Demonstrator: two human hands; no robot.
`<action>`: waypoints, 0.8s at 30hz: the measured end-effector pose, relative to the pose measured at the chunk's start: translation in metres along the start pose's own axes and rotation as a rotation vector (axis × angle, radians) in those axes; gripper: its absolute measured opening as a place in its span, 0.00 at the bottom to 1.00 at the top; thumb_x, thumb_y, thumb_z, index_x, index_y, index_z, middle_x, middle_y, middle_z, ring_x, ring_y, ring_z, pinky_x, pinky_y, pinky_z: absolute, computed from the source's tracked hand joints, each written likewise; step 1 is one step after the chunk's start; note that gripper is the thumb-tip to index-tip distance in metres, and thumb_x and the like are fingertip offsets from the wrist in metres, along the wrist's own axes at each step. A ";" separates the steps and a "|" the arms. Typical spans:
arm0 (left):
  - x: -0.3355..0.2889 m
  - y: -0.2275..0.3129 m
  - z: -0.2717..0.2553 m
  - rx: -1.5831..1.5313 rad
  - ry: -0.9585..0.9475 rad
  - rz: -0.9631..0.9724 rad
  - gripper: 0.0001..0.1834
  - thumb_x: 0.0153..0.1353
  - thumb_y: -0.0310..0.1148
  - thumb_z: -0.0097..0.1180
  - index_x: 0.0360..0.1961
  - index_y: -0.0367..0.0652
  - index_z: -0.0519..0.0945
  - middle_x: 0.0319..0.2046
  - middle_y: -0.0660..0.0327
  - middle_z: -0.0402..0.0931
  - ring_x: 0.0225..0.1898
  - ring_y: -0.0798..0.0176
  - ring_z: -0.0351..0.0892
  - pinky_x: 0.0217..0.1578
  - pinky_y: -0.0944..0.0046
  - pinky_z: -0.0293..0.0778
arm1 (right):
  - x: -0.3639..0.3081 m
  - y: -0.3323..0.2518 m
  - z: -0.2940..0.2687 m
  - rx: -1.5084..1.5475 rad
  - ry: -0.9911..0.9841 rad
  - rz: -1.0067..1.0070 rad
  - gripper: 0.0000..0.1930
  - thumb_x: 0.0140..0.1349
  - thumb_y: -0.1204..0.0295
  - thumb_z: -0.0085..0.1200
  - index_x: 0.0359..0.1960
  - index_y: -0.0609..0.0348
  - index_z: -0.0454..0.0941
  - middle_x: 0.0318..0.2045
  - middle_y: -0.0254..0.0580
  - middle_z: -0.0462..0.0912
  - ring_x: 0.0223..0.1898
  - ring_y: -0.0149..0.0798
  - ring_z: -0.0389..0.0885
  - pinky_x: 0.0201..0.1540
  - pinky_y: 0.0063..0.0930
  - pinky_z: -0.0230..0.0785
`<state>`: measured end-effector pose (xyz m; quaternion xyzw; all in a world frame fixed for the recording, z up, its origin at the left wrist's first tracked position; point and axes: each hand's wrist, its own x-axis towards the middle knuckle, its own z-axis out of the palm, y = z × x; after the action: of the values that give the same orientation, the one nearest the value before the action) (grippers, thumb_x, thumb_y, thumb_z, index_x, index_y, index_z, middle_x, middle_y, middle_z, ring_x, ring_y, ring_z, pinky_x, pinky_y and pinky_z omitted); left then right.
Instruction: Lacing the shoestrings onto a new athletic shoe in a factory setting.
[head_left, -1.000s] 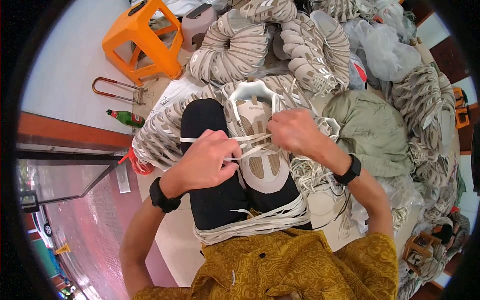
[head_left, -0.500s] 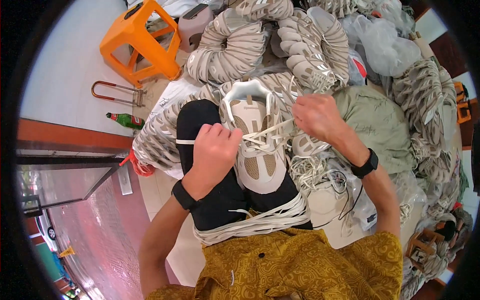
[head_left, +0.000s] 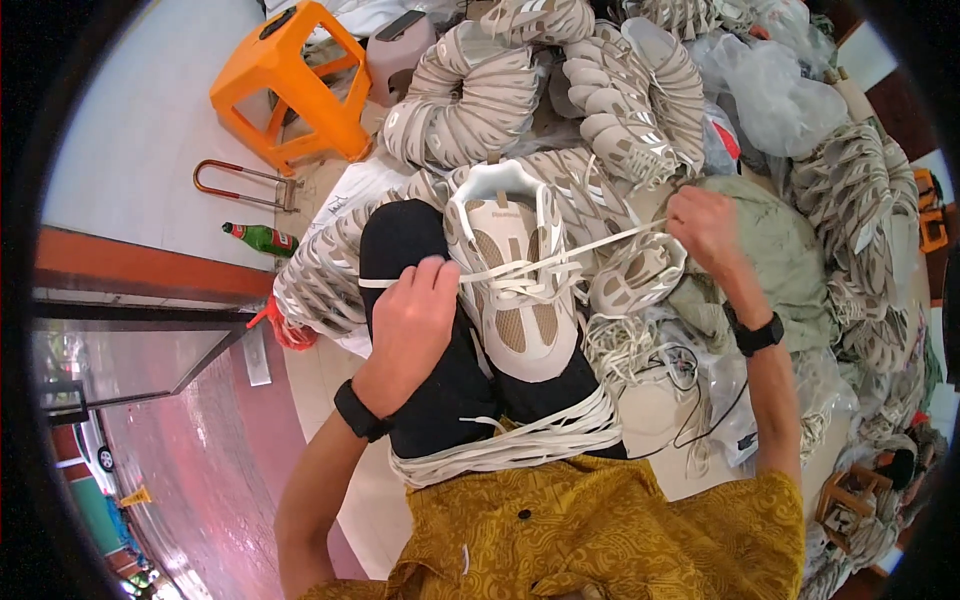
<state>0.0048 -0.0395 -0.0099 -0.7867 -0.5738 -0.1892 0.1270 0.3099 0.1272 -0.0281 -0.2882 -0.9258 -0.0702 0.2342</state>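
A beige and white shoe upper (head_left: pixel 520 325) rests on my lap, its toe toward me, with a white shoelace (head_left: pixel 597 243) laced across its tongue. One lace end is pinched in my left hand (head_left: pixel 413 310), over the black trouser leg on the shoe's left. My right hand (head_left: pixel 703 232) grips the other end, raised well off to the right, and the lace is stretched taut between them over the shoe. A bundle of loose white laces (head_left: pixel 515 450) lies across my thighs, against my patterned shirt.
Rows of nested shoe uppers (head_left: pixel 460 100) are stacked ahead. An orange stool (head_left: pixel 295 85) and a green bottle (head_left: pixel 262 238) are at the left. To the right lie a green cloth bundle (head_left: pixel 770 265), clear plastic bags (head_left: pixel 775 95), tangled laces (head_left: pixel 615 345) and a black cord (head_left: pixel 690 420).
Both hands have moved apart, my right hand farther out to the right and my left slightly left and down. The lace between them is pulled out longer and straighter.
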 end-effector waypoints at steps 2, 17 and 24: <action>0.001 0.000 0.000 -0.042 0.000 0.002 0.10 0.45 0.26 0.52 0.32 0.40 0.70 0.25 0.59 0.68 0.26 0.61 0.72 0.23 0.65 0.69 | 0.000 0.002 -0.001 -0.019 -0.043 0.087 0.05 0.41 0.71 0.49 0.15 0.56 0.66 0.17 0.39 0.68 0.22 0.43 0.72 0.24 0.35 0.65; 0.012 -0.107 -0.033 0.193 -0.082 -0.065 0.01 0.51 0.26 0.45 0.24 0.43 0.69 0.18 0.57 0.69 0.22 0.53 0.73 0.20 0.58 0.67 | 0.011 -0.014 0.030 0.057 -0.200 0.181 0.04 0.40 0.70 0.51 0.17 0.55 0.70 0.20 0.39 0.72 0.24 0.45 0.73 0.26 0.38 0.65; 0.020 -0.090 -0.020 0.027 -0.118 -0.100 0.03 0.53 0.29 0.45 0.24 0.42 0.68 0.20 0.55 0.69 0.25 0.49 0.72 0.23 0.56 0.67 | 0.009 -0.123 0.012 0.553 -0.131 0.014 0.09 0.37 0.67 0.58 0.22 0.53 0.74 0.23 0.36 0.72 0.31 0.43 0.71 0.32 0.36 0.65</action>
<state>-0.0782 -0.0031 0.0151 -0.7650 -0.6214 -0.1410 0.0937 0.2291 0.0336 -0.0342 -0.2237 -0.9210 0.2054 0.2439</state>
